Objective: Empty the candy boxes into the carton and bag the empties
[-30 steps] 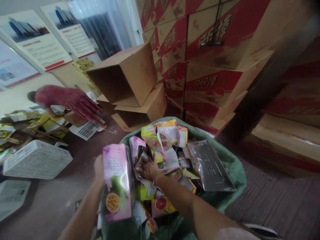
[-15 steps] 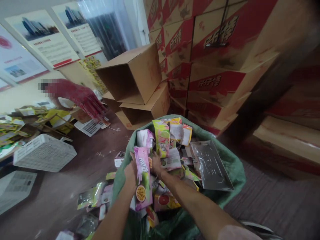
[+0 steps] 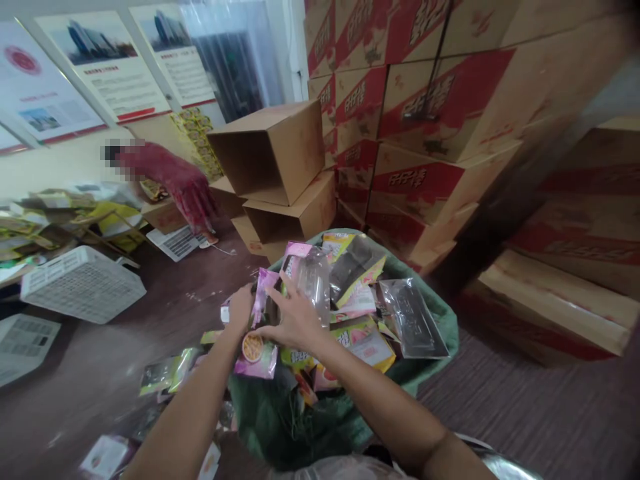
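Observation:
A purple carton [image 3: 260, 363] with a passion fruit picture stands at the left side of a stuffed green sack [image 3: 320, 433]. My left hand [image 3: 241, 310] grips the carton's left edge, its fingertips partly hidden. Over the carton's right side lies my right hand [image 3: 295, 320], thumb and fingers spread, seemingly touching it. Just beyond that hand is a clear plastic tray [image 3: 316, 280] beside purple packaging. A yellow-green carton [image 3: 353, 263], opened out with a dark inside, rests behind. Another clear tray [image 3: 415, 320] lies at the sack's right.
Torn packaging [image 3: 165, 373] litters the floor at left. Two empty brown boxes [image 3: 295, 147] stand stacked ahead, beside a tall wall of red-printed cartons [image 3: 415, 180]. A white crate [image 3: 85, 287] and a co-worker [image 3: 165, 173] bending over a box are at left.
The purple carton has tilted and shifted left with my left hand. My right hand has come up from among the packages, fingers now spread. Clear tray and opened yellow-green carton now show on top.

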{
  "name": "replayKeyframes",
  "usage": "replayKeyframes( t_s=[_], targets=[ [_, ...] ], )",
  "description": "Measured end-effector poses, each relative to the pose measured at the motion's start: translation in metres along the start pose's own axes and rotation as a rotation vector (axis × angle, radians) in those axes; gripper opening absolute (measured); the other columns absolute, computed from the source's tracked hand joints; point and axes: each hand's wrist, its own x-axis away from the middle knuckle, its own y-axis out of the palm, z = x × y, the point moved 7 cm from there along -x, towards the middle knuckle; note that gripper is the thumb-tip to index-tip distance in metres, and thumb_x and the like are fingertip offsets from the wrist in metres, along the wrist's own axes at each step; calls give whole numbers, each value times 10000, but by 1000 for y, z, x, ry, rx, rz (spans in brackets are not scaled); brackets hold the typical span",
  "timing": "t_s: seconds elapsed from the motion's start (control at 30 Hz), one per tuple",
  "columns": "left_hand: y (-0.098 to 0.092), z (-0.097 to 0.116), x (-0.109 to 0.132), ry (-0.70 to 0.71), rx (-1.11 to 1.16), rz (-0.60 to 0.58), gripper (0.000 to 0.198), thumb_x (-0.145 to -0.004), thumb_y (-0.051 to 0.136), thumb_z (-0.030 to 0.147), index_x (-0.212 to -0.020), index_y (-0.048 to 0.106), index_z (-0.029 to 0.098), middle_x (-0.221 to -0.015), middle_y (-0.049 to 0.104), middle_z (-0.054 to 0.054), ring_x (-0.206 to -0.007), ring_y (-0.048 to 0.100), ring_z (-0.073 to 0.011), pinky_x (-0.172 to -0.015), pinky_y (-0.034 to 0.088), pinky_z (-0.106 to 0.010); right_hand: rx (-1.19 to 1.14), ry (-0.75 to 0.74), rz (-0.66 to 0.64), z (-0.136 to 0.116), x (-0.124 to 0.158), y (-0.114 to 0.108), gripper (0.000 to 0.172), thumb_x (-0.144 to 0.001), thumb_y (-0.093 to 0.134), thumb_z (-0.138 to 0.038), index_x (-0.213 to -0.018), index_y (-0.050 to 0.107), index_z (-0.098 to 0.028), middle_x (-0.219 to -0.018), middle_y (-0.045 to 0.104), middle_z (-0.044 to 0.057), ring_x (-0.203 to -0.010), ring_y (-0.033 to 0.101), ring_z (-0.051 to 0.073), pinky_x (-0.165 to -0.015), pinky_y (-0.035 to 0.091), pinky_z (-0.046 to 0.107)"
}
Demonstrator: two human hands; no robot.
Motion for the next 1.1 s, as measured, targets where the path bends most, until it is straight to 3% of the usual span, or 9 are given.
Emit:
replayKeyframes(
  t_s=[0.17,0.3,0.4,0.5,0.7,0.8,0.93,1.0,1.1],
  targets=[
    [-36,-26,-1,-127,73,16,331,-941,499,257,-1127,755,161,-1109,773,-123,-1032,714,-266,-782,496,-286,43,20,-47,27,15,-26,338,-874,724,-283,-1195,662,-198,-1578,409,137,-1270,593,306,-1038,515,473],
    [-44,-35,0,-171,119,37,295,-930,520,327,-923,766,165,-923,783,-107,-909,714,-260,-696,457,-281,63,-116,-5,13,12,-44,710,-843,713,-610,-1432,544,-253,-1586,399,144,-1500,301,340,-1216,251,603],
    [-41,-28,3,-155,149,72,291,-943,492,331,-851,732,192,-888,767,-90,-878,695,-239,-690,435,-276,206,-96,-254,2,0,-4,1006,-658,806,-720,-1521,429,-364,-1692,115,112,-1509,2,530,-1107,105,833],
    [-42,-30,5,-189,173,125,302,-953,451,310,-832,702,192,-895,755,-107,-855,675,-243,-679,419,-287,301,37,-471,19,-11,45,1016,-643,846,-664,-1522,422,-383,-1686,150,119,-1468,149,586,-1032,292,834],
    [-61,-55,3,-254,267,236,273,-962,451,282,-875,687,176,-969,749,-73,-913,643,-196,-714,399,-256,334,80,-432,71,-41,67,639,-822,720,-621,-1372,580,-328,-1550,453,87,-1263,589,355,-1025,491,488],
    [-54,-40,7,-82,374,193,230,-936,519,257,-806,684,163,-867,732,-47,-835,616,-177,-718,387,-259,323,70,-406,85,-63,73,548,-909,640,-563,-1378,565,-291,-1381,609,77,-1168,646,282,-961,510,375],
    [-32,-16,19,169,546,29,212,-913,566,222,-752,681,145,-771,708,-60,-725,569,-157,-711,391,-280,401,-71,-425,86,-84,93,388,-949,588,-438,-1299,631,-277,-1449,545,100,-1206,600,288,-961,483,358],
    [-26,-31,25,181,635,10,182,-910,561,212,-819,699,136,-793,718,-56,-730,583,-137,-730,416,-259,428,-149,-383,83,-86,97,335,-948,569,-424,-1224,660,-257,-1403,573,113,-1177,602,291,-938,487,362],
    [-22,-105,38,31,827,157,188,-882,577,254,-941,704,128,-884,734,-53,-794,620,-129,-780,456,-241,443,-116,-184,85,-83,86,471,-961,485,-515,-1250,602,-162,-1176,666,174,-1100,618,326,-915,493,422]
  ],
)
